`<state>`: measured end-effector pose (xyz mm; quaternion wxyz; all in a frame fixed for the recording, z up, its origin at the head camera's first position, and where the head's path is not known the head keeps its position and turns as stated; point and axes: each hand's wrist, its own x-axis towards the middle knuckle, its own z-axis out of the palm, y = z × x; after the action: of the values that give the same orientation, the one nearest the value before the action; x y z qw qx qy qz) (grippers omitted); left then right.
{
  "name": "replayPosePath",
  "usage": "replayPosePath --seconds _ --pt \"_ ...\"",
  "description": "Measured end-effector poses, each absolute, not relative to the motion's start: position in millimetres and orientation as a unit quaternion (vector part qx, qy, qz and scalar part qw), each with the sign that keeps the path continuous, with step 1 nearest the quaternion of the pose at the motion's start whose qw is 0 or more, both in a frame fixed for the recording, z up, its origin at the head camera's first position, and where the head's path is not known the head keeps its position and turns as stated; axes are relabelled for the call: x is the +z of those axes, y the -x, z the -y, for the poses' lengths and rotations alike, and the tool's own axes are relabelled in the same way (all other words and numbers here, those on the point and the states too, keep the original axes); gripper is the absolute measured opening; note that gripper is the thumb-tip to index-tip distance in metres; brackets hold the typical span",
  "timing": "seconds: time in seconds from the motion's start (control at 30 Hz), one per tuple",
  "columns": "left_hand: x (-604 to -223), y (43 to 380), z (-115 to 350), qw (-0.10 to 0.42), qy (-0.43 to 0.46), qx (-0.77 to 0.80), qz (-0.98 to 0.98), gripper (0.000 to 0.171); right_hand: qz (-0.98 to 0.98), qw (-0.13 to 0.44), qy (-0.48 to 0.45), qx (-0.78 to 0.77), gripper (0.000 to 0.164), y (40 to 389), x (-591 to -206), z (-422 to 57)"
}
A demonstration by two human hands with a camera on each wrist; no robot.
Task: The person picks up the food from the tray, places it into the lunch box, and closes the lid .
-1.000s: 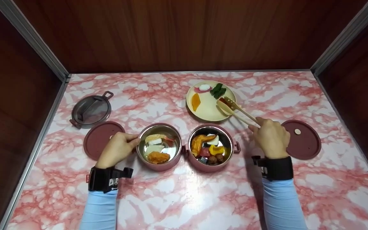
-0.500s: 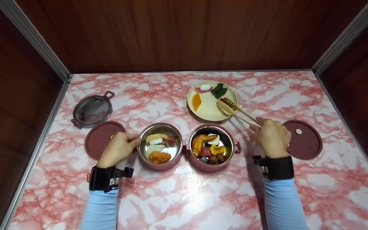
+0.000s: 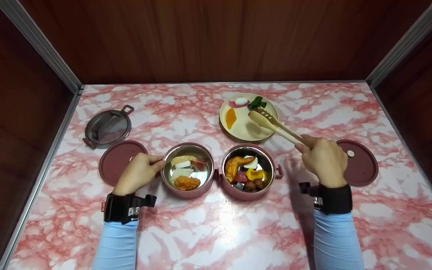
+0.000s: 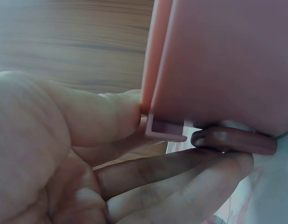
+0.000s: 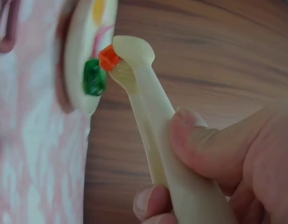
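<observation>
Right hand [image 3: 324, 159] has the cream tongs [image 5: 160, 114] pinched between thumb and fingers, with an orange-red food piece [image 5: 108, 58] caught out at the tips, over the plate [image 3: 243, 131], near the greens [image 5: 94, 77] at 1 o'clock; bite looks shallow, so a looser squeeze or wrist twist could drop it; left hand [image 3: 141, 172] pinches the left pot [image 3: 191, 194] at 9 o'clock; a shove there might knock the right pot [image 3: 246, 195] at its 3 o'clock.

Booth-like work space: wood-grain panels [image 3: 216, 41], metal corner strips [image 3: 38, 45], pink marbled tabletop [image 3: 216, 232].
</observation>
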<state>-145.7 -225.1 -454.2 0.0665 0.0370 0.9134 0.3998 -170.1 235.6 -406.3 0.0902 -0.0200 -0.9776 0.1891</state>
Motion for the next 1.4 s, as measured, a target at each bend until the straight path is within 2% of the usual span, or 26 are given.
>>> replayPosePath --seconds 0.17,0.47,0.6,0.7,0.83,1.13,1.4 --pt "-453.5 145.3 224.1 0.080 -0.033 0.405 -0.910 0.024 0.968 0.112 -0.019 0.223 0.038 156.9 -392.7 -223.3" --pt "-452.8 145.9 225.2 0.091 -0.025 0.403 -0.910 0.025 0.949 0.150 -0.166 0.221 0.034 129.0 -377.3 -178.9" --pt "-453.5 146.2 225.4 0.088 -0.024 0.400 -0.912 0.025 0.948 0.137 -0.206 0.201 0.036 119.3 -380.3 -156.7" --pt "-453.8 146.2 224.9 0.085 -0.026 0.401 -0.912 0.025 0.952 0.124 -0.224 0.167 0.039 113.5 -384.3 -142.9" --pt "-453.7 146.4 224.6 0.080 -0.032 0.401 -0.912 0.024 0.956 0.137 -0.241 0.097 0.038 105.9 -387.8 -131.6" --pt "-452.1 146.0 225.4 0.083 -0.029 0.407 -0.909 0.024 0.944 0.188 -0.268 0.027 0.016 89.9 -384.4 -117.0" --pt "-451.7 146.6 223.5 0.082 -0.033 0.407 -0.909 0.024 0.944 0.195 -0.266 0.021 0.016 82.7 -382.8 -114.0"
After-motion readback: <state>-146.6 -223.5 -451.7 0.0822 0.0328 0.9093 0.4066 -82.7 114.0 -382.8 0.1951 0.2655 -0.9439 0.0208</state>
